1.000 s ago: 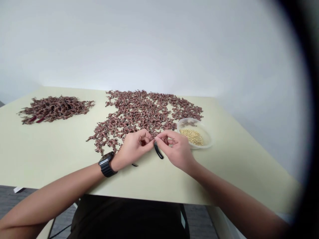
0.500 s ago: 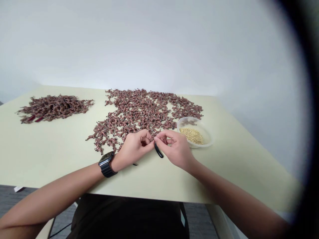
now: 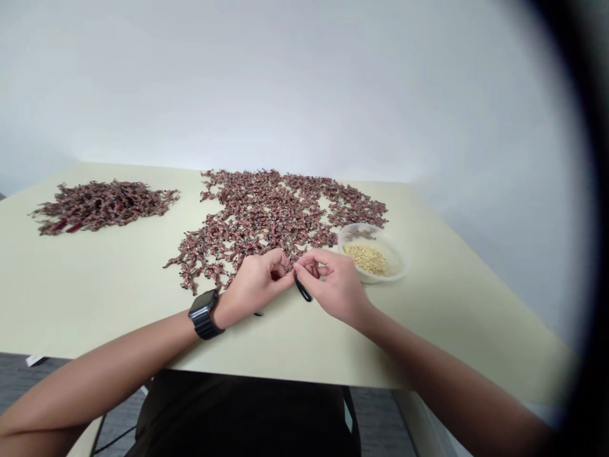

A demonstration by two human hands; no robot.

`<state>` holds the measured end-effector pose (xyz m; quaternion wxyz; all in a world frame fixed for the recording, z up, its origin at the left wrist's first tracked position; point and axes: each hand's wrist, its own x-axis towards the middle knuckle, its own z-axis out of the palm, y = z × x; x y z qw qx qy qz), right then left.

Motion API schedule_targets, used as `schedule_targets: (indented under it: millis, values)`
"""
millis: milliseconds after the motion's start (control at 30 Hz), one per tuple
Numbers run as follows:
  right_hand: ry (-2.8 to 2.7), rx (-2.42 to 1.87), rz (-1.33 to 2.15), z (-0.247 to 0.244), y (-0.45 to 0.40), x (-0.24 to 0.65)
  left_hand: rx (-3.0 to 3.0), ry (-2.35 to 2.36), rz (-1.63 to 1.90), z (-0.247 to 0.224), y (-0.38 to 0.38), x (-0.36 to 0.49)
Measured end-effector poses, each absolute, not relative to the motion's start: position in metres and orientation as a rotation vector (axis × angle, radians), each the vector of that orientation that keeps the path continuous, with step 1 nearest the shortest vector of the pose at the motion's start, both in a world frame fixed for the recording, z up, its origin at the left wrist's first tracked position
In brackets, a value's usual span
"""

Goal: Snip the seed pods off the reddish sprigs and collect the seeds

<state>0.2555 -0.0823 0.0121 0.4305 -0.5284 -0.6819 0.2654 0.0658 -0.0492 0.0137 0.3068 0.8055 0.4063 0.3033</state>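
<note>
Pinching curved black strip [image 3: 303,289] in my right fingers [image 3: 311,263], left fingers [image 3: 280,261] curled shut beside it; reddish-brown pieces [image 3: 257,216] spread over pale green counter [image 3: 95,304], separate heap [image 3: 102,204] unspread, clear bowl [image 3: 397,270] holding tan grains [image 3: 367,259].

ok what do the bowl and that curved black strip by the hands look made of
The bowl looks like clear, glossy plastic: its wall is see-through, with pale grains showing inside, though glass can't be ruled out. The curved black strip looks like rubber or plastic, smooth with a slight sheen, but it's too small to tell which.
</note>
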Motion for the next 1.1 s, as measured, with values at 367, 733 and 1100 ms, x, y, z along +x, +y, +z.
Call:
schedule_targets:
  millis: [367,733,1100]
  values:
    - [-1.643,-1.343,0.803,0.001,-0.08,0.254,2.337,1.101,0.729,0.003,-0.045,0.063]
    - [-1.383,-1.332,1.165,0.01,-0.071,0.257,2.281,1.063,0.768,0.004,-0.045,0.064]
    - [-1.461,-1.349,1.1,0.006,-0.074,0.256,2.265,1.123,0.744,0.008,-0.045,0.066]
